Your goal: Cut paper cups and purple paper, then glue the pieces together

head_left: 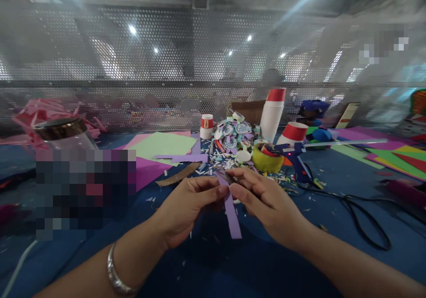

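Observation:
My left hand (pixel 191 204) pinches a narrow purple paper strip (pixel 234 220) between thumb and fingers. The strip's longer end hangs down towards me over the blue tabletop. My right hand (pixel 266 200) is closed beside it, fingertips close to the strip. A thin grey metal blade, which looks like part of a pair of scissors (pixel 226 176), lies across the strip's upper end at my right fingers. Their handles are hidden by my right hand. Just beyond my hands, a heap of small paper-decorated discs (pixel 230 142) stands among paper scraps.
A blue glue gun (pixel 294 156) with a lit red light rests on a yellow tape roll (pixel 268 159); its black cord (pixel 356 220) loops right. Paper cup stacks (pixel 272 116) stand behind. Coloured sheets (pixel 166 146), a cardboard strip (pixel 179 175) and a lidded jar (pixel 63 131) are leftward.

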The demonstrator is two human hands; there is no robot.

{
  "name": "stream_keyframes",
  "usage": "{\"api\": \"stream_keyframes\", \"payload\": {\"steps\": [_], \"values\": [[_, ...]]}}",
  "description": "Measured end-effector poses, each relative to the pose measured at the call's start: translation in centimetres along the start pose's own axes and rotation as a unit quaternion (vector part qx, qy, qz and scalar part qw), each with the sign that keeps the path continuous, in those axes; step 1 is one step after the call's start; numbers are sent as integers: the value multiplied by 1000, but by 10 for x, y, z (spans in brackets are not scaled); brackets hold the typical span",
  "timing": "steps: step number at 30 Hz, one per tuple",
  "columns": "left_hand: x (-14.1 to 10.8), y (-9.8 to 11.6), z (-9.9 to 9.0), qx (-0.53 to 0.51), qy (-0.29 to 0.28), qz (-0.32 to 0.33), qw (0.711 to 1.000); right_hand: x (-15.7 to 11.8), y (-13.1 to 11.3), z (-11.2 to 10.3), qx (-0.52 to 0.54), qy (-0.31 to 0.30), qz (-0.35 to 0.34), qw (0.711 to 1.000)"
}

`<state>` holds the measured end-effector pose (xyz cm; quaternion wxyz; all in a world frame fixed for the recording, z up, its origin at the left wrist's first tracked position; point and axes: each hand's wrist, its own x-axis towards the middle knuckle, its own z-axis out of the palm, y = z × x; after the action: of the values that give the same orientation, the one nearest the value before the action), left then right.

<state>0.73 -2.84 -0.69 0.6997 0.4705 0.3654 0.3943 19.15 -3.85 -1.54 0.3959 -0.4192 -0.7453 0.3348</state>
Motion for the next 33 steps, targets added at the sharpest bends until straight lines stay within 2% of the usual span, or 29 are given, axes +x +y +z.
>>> {"api": "stream_keyframes", "payload": {"steps": [8,14,17,22,27,33], "values": [[0,-1,-1,-32,-5,-40,999,-3,-4,0,3,-9,-15,1000],[-2,4,-1,-26,-26,-55,998,0,-3,0,51,-11,11,999],[-3,8,-2,-23,-5,-46,999,2,0,-1,72,2,22,997],[-4,16,-6,64,35,5,997,5,1,-6,56,-22,20,998],[-5,19,-8,163,44,27,985,5,2,-9,39,-36,21,998],[-5,20,-6,192,42,41,980,5,0,-10,46,-35,23,998]]}}
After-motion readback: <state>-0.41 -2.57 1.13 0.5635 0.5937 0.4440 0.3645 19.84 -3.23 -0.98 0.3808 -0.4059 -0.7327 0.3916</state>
